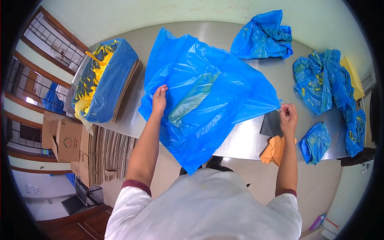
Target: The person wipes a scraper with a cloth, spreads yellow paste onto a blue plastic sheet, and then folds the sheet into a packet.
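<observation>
Two hands on one blue plastic sheet [208, 92] spread over the steel surface [244, 140]: left hand [159, 100] flat, pressing its left edge; right hand [288, 116] pinching the right corner. Sheet spans between them, long axis running away-left to near edge. Greenish patch underneath unclear; lower tip overhangs.

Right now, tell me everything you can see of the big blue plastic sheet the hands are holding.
The blue plastic sheet is thin, glossy and crinkled, spread flat across the steel table with its near corner hanging over the edge. A greenish, see-through patch shows near its middle. The left hand rests flat on its left edge; the right hand pinches its right corner. It looks clean, without yellow smears.
</observation>
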`<state>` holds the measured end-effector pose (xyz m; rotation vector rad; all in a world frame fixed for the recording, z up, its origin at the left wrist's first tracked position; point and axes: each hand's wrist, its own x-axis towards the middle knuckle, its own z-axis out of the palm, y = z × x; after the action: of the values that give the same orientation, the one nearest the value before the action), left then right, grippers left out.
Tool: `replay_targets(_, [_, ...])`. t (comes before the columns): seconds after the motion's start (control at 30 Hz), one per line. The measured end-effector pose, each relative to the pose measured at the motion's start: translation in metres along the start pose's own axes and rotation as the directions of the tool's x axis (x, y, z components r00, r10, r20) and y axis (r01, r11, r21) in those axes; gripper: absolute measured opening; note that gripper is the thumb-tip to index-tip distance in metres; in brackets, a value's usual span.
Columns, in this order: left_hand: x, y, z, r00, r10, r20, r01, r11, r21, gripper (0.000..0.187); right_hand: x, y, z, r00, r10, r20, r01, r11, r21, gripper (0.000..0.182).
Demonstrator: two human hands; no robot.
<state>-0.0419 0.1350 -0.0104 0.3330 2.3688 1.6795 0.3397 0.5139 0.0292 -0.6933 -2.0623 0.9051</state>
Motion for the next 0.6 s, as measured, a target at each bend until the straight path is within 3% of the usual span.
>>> replay_targets(0.07, [-0.003,0.005,0.004,1.000,0.002,-0.024,-0.002,1.000,0.023,0.037,0.002,0.011,0.006,0.997,0.011,-0.073,-0.010,1.000,0.013,0.008])
replay_targets(0.17, [-0.013,0.010,0.014,0.998,0.010,-0.061,-0.007,0.999,0.052,0.036,0.005,0.037,0.039,0.916,0.289,-0.278,-0.236,0.949,0.208,0.024])
replay_targets(0.2, [-0.017,0.013,0.016,0.997,0.005,-0.082,0.000,0.998,0.065,0.036,0.005,0.001,0.052,0.852,0.417,-0.316,-0.303,0.886,0.352,0.041])
replay_targets(0.27, [-0.019,0.013,0.020,0.994,0.004,-0.109,0.003,0.998,0.065,0.036,-0.016,-0.022,0.072,0.776,0.601,-0.189,-0.321,0.635,0.702,0.045])
replay_targets(0.3, [-0.016,0.006,0.021,0.993,0.006,-0.118,0.000,0.999,0.053,0.036,-0.035,-0.017,0.089,0.826,0.552,-0.112,-0.317,0.620,0.718,0.043])
replay_targets(0.33, [-0.012,0.001,0.021,0.992,0.009,-0.128,-0.004,0.999,0.040,0.036,-0.047,-0.050,0.095,0.789,0.613,0.046,-0.467,0.549,0.693,0.041])
replay_targets(0.4, [-0.006,-0.008,0.022,0.988,0.098,-0.122,-0.068,0.970,0.232,0.036,-0.077,-0.063,0.118,0.729,0.631,0.265,-0.579,0.362,0.731,0.030])
replay_targets(0.43, [-0.005,-0.007,0.022,0.984,0.141,-0.112,-0.098,0.941,0.325,0.036,-0.083,-0.070,0.123,0.700,0.611,0.371,-0.654,0.339,0.676,0.023])
replay_targets(0.5, [-0.005,0.004,0.022,0.968,0.250,0.022,-0.208,0.746,0.632,0.036,-0.088,-0.083,0.132,0.697,0.601,0.390,-0.693,0.426,0.582,0.020])
replay_targets(0.53, [-0.005,0.010,0.021,0.953,0.285,0.100,-0.261,0.607,0.751,0.036,-0.090,-0.084,0.136,0.759,0.578,0.301,-0.632,0.541,0.554,0.020])
replay_targets(0.6, [0.004,0.016,0.020,0.948,0.263,0.177,-0.305,0.605,0.736,0.037,-0.089,-0.076,0.147,0.862,0.491,0.121,-0.487,0.741,0.463,0.020])
